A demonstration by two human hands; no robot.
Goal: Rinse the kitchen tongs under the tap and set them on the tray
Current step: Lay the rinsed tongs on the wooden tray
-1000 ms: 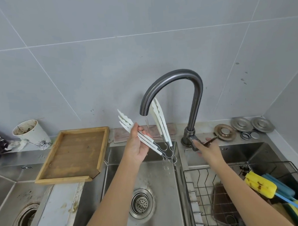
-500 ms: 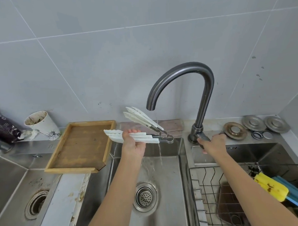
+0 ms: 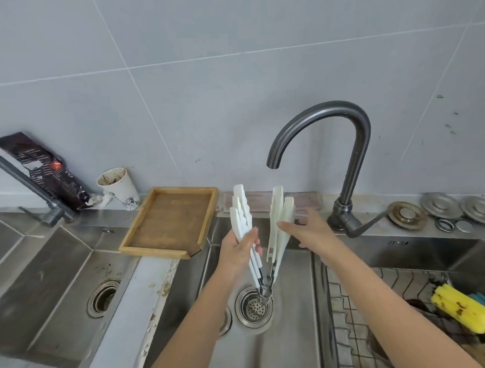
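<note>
Nearest to the camera, the two forearms are reaching forward over the middle sink (image 3: pixel 295 334). The left hand (image 3: pixel 240 252) is gripping the kitchen tongs (image 3: pixel 262 247), with its fingers curled round the left white arm a little below the toothed end. The right hand (image 3: pixel 307 232) is holding nothing; its fingers are straight and relaxed, and the fingertips (image 3: pixel 282 225) are lying at the outer side of the right white arm. Whether they are really touching it, I cannot tell.

The long axis of the tongs is standing almost upright. The metal hinge is pointing down, hanging over the drain (image 3: pixel 253 304), and the two white arms are spreading upward and away from the person like a narrow V. So the tongs are in the air above the middle sink, between the two hands, and they are carried by the left hand alone.

Further back, the tray (image 3: pixel 143 238) is lying on the counter edge, to the left of the left hand and near it, and I see nothing on it. This is the relation that matters for the coming move: the holding hand is the one nearer to the tray, so I judge it needs only a short sideways carry to the left, while it is tilting the long axis down flat.

Behind all, the tap (image 3: pixel 330 124) is arching over the sink, with its spout above the white tips. No water stream is visible.
</note>
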